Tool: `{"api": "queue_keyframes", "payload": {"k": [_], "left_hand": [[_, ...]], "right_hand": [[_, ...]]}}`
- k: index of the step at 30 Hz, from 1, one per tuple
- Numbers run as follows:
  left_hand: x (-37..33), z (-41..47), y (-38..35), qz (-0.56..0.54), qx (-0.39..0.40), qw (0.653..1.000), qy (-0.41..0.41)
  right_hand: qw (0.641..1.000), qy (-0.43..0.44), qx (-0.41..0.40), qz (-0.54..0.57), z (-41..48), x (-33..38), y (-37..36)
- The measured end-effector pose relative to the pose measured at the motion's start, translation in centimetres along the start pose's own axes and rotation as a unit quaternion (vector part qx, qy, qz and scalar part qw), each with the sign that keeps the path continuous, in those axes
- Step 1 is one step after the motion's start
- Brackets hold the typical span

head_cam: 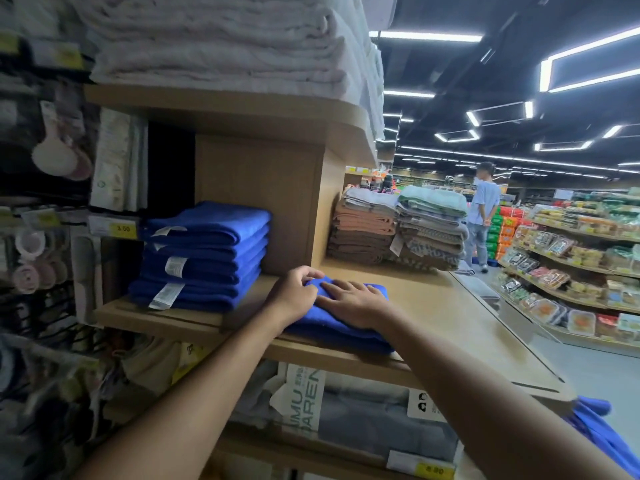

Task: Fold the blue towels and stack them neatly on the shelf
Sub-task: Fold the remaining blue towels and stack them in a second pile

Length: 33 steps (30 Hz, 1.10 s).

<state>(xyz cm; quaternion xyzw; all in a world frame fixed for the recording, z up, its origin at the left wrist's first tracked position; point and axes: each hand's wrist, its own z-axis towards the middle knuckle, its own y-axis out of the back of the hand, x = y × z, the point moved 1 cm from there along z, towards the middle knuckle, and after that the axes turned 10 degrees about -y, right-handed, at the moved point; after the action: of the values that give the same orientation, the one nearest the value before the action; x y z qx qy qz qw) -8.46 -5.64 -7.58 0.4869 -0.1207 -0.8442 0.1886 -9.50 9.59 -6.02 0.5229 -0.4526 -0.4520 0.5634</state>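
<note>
A folded blue towel (341, 332) lies on the wooden shelf (433, 306) near its front edge. My left hand (294, 292) grips the towel's far left corner with curled fingers. My right hand (353, 299) presses flat on top of the towel, fingers spread. To the left on the same shelf stands a neat stack of several folded blue towels (204, 258) with white labels. More blue cloth (602, 434) hangs at the lower right, below the shelf's corner.
A wooden divider (259, 202) rises behind the towel. Brown and grey towel stacks (398, 230) sit at the back right. White towels (225, 43) fill the shelf above. Packaged bedding (363, 417) lies below. A person (483, 216) stands in the aisle beside food shelves (571, 258).
</note>
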Motion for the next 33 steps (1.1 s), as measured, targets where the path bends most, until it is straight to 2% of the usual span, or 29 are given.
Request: {"api": "queue_keyframes", "payload": {"k": [2, 4, 6, 9, 11, 14, 16, 24, 33], "left_hand": [[-0.5, -0.2, -0.2, 0.046, 0.027, 0.998, -0.021], [-0.9, -0.3, -0.2, 0.101, 0.073, 0.991, -0.046], [-1.3, -0.5, -0.1, 0.178, 0.103, 0.975, -0.084], [-3.2, -0.6, -0.5, 0.308, 0.119, 0.935, -0.129], [-5.2, -0.2, -1.7, 0.337, 0.18, 0.92, -0.089], [-7.0, -0.1, -4.9, 0.351, 0.286, 0.892, 0.01], [-7.0, 0.0, -6.6, 0.39, 0.317, 0.863, 0.045], [-4.4, 5.0, -9.8, 0.427, 0.321, 0.844, 0.045], [-0.2, 13.8, -13.2, 0.425, 0.32, 0.844, 0.059]], "right_hand": [[0.998, 0.02, -0.028, 0.05, -0.4, -0.5, 0.5], [0.987, 0.03, -0.068, 0.145, -1.1, -2.5, 1.3], [0.978, -0.005, -0.09, 0.19, -2.1, -6.4, 1.5], [0.991, -0.112, -0.027, 0.07, -4.6, -12.9, 0.4], [0.991, -0.132, 0.022, 0.019, -5.8, -14.9, -0.1], [0.989, -0.144, 0.028, 0.028, -5.8, -15.3, -0.4], [0.988, -0.15, 0.033, 0.03, -5.8, -15.2, -0.4], [0.988, -0.147, 0.029, 0.026, -5.4, -15.3, -0.7], [0.992, -0.127, 0.019, -0.004, -5.3, -15.4, -0.9]]}}
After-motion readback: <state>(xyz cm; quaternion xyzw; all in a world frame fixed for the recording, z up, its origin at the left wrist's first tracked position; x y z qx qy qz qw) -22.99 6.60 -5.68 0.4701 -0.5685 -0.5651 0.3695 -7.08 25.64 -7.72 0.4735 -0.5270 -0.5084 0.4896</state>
